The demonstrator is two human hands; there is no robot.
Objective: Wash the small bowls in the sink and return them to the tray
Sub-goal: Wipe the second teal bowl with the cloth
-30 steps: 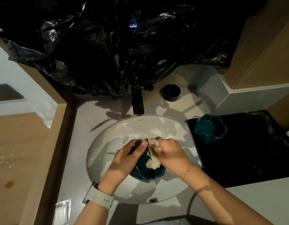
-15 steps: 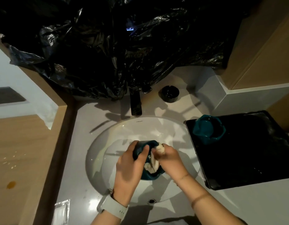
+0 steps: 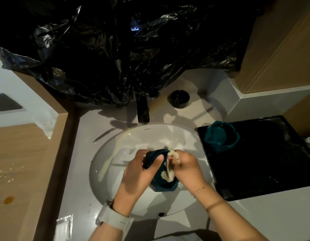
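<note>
Over the sink (image 3: 116,153), I'm gripping a bowl (image 3: 165,186) with my left hand (image 3: 142,173) to steady it while my right hand (image 3: 187,168) is clutching the rag (image 3: 168,175), scrubbing inside. Another bowl (image 3: 222,139) is sitting on the tray (image 3: 265,171) alongside, probably done.

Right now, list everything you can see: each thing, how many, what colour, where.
bowl in hands: one, dark teal, over the sink
bowl on tray: one, teal, tray's near-left corner
cloth: one, off-white, inside the held bowl
sink: one, white, centre
tray: one, black, right of sink
tap: one, dark, behind sink
round dish: one, black, right of tap
plastic sheet: one, black, above the counter
packet: one, clear, counter front left
left hand: grips bowl, pale watch on wrist
right hand: grips cloth
</note>
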